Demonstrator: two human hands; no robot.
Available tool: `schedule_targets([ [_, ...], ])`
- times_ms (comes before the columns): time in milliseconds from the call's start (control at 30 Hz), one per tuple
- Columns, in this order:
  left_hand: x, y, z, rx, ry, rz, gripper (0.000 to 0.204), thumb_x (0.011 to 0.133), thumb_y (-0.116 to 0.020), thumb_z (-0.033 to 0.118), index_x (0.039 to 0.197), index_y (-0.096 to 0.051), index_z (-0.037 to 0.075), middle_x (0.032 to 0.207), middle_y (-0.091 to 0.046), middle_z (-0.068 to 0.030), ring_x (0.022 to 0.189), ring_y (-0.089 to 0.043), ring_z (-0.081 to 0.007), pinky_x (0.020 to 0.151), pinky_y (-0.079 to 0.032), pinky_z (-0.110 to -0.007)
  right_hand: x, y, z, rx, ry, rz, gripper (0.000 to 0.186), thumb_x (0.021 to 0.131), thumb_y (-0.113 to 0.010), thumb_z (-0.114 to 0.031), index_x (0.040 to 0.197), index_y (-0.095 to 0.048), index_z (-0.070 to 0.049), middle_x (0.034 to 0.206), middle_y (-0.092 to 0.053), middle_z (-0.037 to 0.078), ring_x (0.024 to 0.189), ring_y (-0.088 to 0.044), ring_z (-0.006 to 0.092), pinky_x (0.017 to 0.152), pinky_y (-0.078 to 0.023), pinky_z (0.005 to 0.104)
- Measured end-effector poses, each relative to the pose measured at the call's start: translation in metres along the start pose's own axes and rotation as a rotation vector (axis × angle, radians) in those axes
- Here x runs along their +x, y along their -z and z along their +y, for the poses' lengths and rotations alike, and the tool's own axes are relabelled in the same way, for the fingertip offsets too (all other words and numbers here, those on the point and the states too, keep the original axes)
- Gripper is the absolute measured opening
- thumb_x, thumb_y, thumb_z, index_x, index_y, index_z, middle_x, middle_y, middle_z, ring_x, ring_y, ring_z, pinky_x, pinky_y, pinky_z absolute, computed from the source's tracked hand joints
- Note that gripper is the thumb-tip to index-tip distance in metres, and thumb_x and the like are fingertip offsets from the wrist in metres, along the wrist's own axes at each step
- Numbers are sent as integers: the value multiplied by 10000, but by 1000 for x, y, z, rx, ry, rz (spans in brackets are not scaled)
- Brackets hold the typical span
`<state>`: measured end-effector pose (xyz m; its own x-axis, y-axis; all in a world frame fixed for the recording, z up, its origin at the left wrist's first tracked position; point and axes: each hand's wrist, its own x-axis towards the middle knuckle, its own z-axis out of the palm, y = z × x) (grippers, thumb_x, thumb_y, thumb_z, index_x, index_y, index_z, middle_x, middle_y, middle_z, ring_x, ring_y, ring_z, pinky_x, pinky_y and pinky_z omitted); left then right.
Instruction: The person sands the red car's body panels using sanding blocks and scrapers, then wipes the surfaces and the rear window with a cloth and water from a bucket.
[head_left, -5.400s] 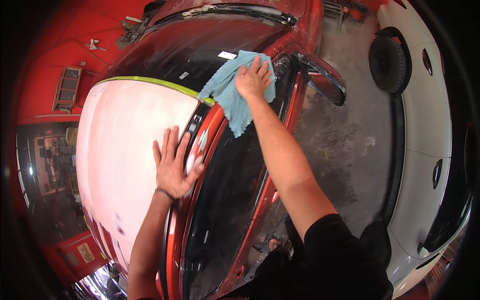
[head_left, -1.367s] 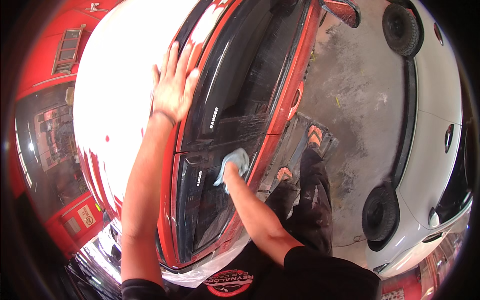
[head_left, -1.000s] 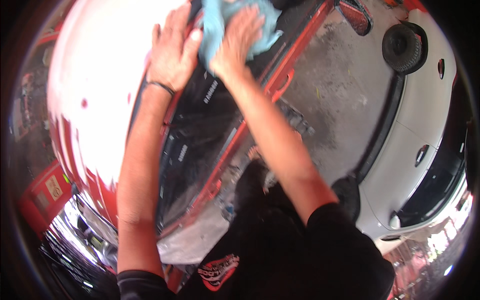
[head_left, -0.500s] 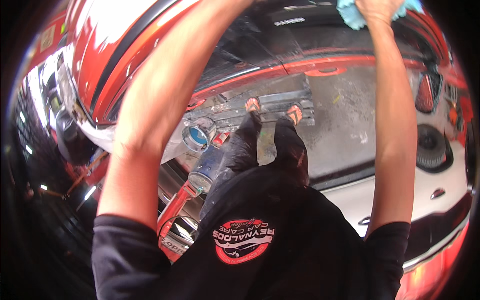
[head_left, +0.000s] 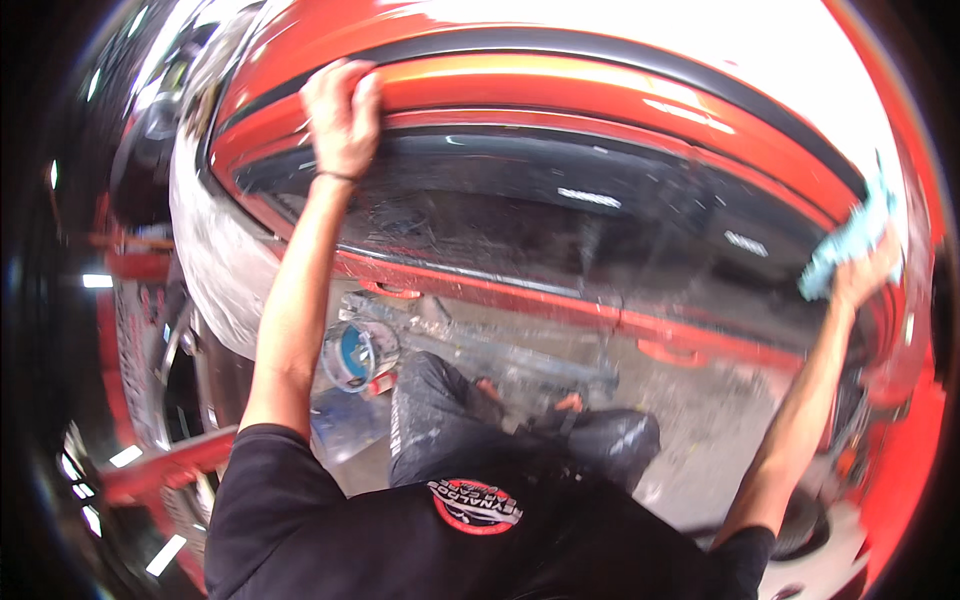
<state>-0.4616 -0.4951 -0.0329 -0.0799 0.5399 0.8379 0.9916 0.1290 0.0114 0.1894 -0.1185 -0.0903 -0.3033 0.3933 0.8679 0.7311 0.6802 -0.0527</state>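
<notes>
A red car's side window (head_left: 480, 200) and the red roof (head_left: 560, 75) edged with a black strip lie in front of me. My left hand (head_left: 342, 115) rests on the roof edge at the window's upper left, thumb apart from the fingers and nothing held. Far to the right, my right hand (head_left: 866, 275) grips a bunched light-blue cloth (head_left: 852, 238) at the right end of the window and roof edge. The cloth hides part of the bodywork, and some of the right fingers cannot be seen.
Below the door, a bucket with blue inside (head_left: 358, 356) stands on the floor, left of my legs, near a blue container (head_left: 345, 420). A worn plank platform (head_left: 500, 350) lies under my feet. Masking film (head_left: 225, 250) covers the car's left end.
My view has tilted up toward the roof. Both hands, out of view or at the top edge before, now show fully; the right still holds the cloth, now at the far right.
</notes>
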Motion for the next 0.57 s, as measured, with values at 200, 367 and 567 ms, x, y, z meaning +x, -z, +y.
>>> schedule_targets([
  [200, 23, 59, 24, 70, 8, 264, 169, 939, -695, 308, 971, -699, 142, 999, -677, -75, 1045, -636, -290, 1008, -415, -494, 34, -5, -98, -128, 280, 95, 555, 1036, -464, -226, 1527, -478, 34, 1520, -537, 233, 1428, -484, 405, 1210, -330, 498],
  [367, 42, 63, 49, -33, -58, 405, 297, 972, -638, 397, 971, -725, 113, 1002, -683, -124, 1059, -630, -320, 982, -427, -482, 87, 2, -309, 22, 493, 152, 574, 1061, -371, -218, 1583, -452, 4, 1612, -495, 197, 1520, -425, 351, 1279, -243, 463],
  [567, 19, 69, 130, -551, -93, 665, 287, 989, -595, 303, 1016, -708, 41, 1061, -700, -190, 1114, -640, -380, 1053, -440, -490, 120, -44, -465, 755, 530, -462, 569, 1048, -511, -270, 1557, -495, -17, 1620, -483, 206, 1546, -384, 342, 1306, -208, 468],
])
